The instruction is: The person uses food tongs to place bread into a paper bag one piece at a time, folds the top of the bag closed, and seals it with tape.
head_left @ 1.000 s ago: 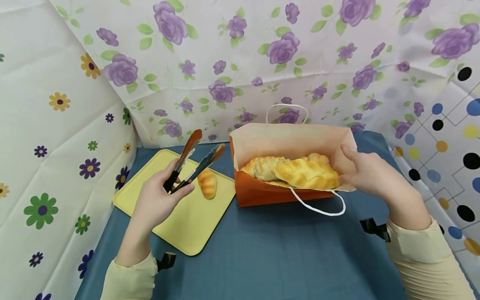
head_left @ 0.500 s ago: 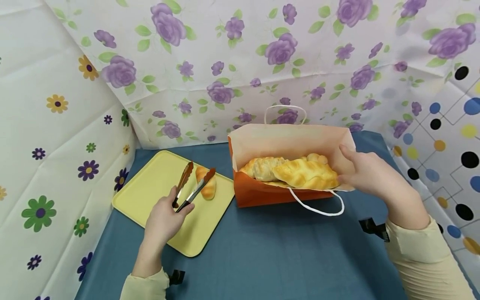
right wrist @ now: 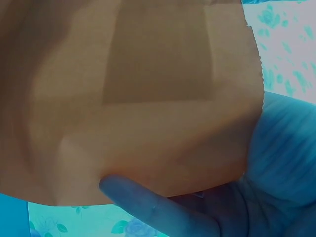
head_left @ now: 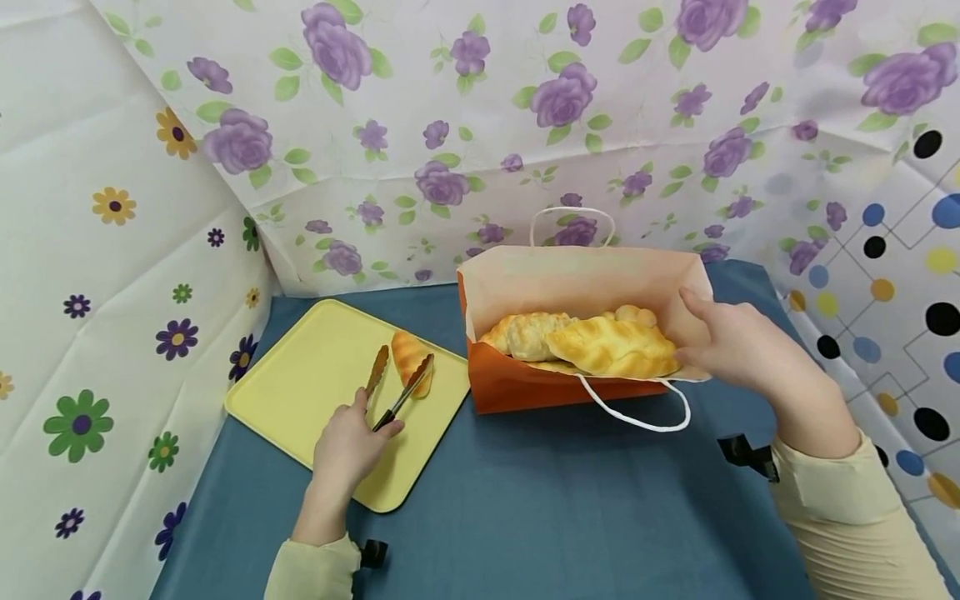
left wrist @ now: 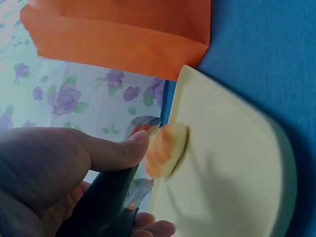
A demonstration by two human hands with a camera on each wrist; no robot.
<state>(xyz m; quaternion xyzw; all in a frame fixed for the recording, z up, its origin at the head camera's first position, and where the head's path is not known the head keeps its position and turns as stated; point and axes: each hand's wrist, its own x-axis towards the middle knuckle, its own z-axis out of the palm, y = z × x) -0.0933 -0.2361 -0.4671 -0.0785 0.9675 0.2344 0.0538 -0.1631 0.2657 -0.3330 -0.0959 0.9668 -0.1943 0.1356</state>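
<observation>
In the head view my left hand holds a pair of tongs with black handles and brown tips. The tongs stand spread over a yellow tray, one tip beside a small golden bread roll and the other overlapping it; contact cannot be told. The left wrist view shows the thumb on a tong handle near the roll. My right hand grips the right edge of an orange paper bag, thumb against its inner wall in the right wrist view; the other fingers are mostly hidden. Several breads lie inside the bag.
A blue cloth covers the table. White rope handles hang over the bag's front and stand up behind it. Flower-printed sheets form the back and left walls, and a dotted sheet hangs at right.
My left hand has moved right, and the tongs have gone down from above the tray to around the bread roll. My right hand keeps its hold on the bag.
</observation>
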